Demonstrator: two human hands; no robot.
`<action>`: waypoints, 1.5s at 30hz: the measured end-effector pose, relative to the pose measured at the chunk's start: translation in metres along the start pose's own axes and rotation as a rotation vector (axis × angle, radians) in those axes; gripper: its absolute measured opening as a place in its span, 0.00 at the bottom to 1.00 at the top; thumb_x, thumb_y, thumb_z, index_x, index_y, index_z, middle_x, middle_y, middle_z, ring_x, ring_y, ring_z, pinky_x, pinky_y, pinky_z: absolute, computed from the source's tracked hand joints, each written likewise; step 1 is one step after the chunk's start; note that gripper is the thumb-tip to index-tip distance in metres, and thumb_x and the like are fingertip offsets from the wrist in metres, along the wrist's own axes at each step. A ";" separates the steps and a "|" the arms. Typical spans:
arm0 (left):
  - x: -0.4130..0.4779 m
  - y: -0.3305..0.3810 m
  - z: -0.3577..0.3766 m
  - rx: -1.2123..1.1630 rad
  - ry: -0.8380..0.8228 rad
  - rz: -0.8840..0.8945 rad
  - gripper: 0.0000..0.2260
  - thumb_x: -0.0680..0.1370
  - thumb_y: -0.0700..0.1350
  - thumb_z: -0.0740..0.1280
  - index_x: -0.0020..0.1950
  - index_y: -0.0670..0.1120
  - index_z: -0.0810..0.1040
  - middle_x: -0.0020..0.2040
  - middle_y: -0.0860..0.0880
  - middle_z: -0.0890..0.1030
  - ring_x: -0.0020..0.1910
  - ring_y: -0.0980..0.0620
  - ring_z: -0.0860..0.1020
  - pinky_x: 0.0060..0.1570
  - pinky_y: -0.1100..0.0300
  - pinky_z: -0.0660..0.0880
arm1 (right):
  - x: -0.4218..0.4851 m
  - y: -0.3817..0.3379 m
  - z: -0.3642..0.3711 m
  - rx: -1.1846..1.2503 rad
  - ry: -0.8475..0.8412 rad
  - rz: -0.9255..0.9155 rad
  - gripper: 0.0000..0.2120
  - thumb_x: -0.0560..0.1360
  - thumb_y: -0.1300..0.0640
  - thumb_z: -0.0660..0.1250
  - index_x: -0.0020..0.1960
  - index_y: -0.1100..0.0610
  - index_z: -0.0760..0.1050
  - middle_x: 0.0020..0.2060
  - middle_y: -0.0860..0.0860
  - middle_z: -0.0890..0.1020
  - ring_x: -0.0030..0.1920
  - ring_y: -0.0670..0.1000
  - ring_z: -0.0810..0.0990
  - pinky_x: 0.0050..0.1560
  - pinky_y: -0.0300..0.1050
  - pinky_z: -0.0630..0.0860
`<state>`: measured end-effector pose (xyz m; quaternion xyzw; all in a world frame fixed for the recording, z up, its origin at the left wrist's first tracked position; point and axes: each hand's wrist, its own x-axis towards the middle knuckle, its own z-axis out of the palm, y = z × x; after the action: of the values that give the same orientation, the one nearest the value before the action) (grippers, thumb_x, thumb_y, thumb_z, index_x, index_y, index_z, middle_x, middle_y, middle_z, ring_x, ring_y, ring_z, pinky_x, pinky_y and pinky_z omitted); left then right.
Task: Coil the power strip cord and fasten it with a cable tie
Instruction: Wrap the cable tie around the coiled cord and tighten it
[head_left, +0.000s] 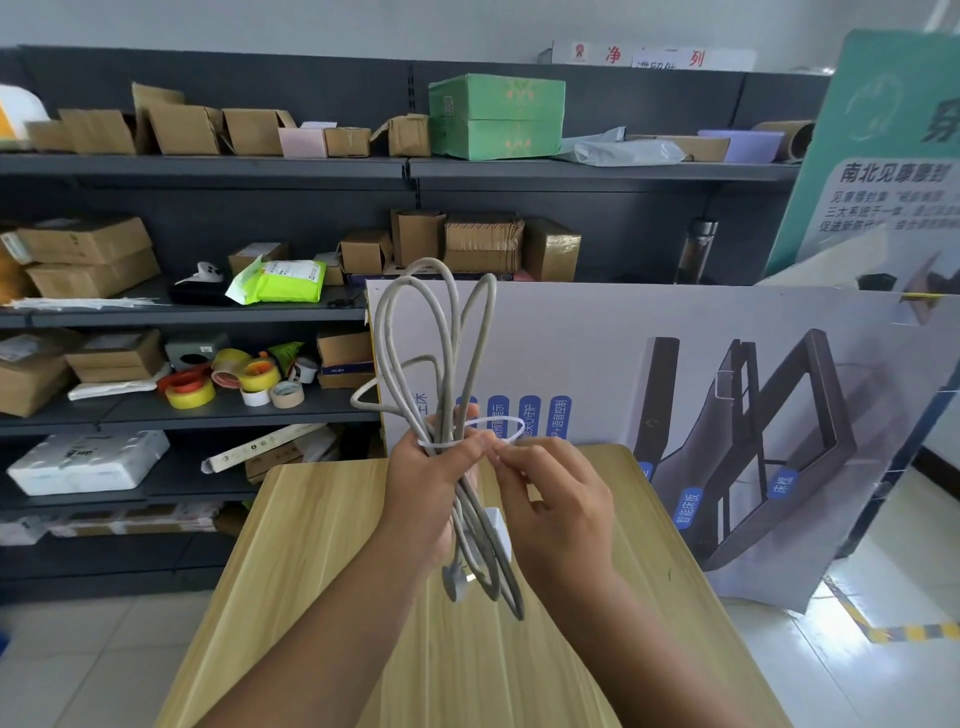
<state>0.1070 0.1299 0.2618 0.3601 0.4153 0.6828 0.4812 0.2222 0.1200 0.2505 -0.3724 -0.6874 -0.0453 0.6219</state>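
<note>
My left hand (434, 480) grips the middle of a grey power strip cord (447, 332) folded into long loops that stand upright above the fist and hang below it. The grey plug (456, 582) dangles at the bottom, and a white power strip body (498, 527) shows partly behind the hanging loops. A thin white cable tie (501, 426) forms a loose loop around the bundle just above my left fist. My right hand (553, 499) pinches the tie's end at the right of the bundle. Both hands are raised above the wooden table (322, 597).
Dark shelves (208, 166) behind hold cardboard boxes, a green box (496, 117) and tape rolls (228, 382). A bundle of white cable ties (78, 303) lies on a left shelf. Printed poster boards (701, 395) lean behind the table at the right.
</note>
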 end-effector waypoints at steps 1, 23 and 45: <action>0.000 0.000 0.000 -0.001 0.003 0.012 0.11 0.71 0.32 0.72 0.49 0.45 0.81 0.35 0.53 0.83 0.34 0.57 0.81 0.43 0.59 0.76 | 0.000 0.000 0.000 0.013 0.014 -0.008 0.03 0.70 0.68 0.74 0.39 0.62 0.83 0.33 0.52 0.82 0.34 0.51 0.80 0.34 0.46 0.77; 0.006 0.008 0.002 -0.196 -0.293 -0.056 0.21 0.72 0.37 0.70 0.62 0.51 0.75 0.54 0.34 0.81 0.28 0.55 0.73 0.29 0.66 0.69 | 0.025 0.012 -0.008 1.366 0.012 1.241 0.06 0.76 0.65 0.63 0.40 0.62 0.74 0.30 0.56 0.82 0.37 0.52 0.85 0.37 0.38 0.81; 0.028 -0.022 -0.014 -0.019 -0.026 -0.105 0.27 0.74 0.32 0.69 0.71 0.44 0.68 0.48 0.40 0.81 0.32 0.54 0.80 0.34 0.62 0.75 | 0.005 0.009 0.001 0.934 -0.041 1.157 0.08 0.80 0.65 0.63 0.42 0.63 0.75 0.34 0.55 0.83 0.43 0.53 0.85 0.42 0.41 0.81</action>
<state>0.0945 0.1577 0.2389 0.3418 0.4209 0.6558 0.5253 0.2269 0.1289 0.2513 -0.3724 -0.3406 0.5935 0.6269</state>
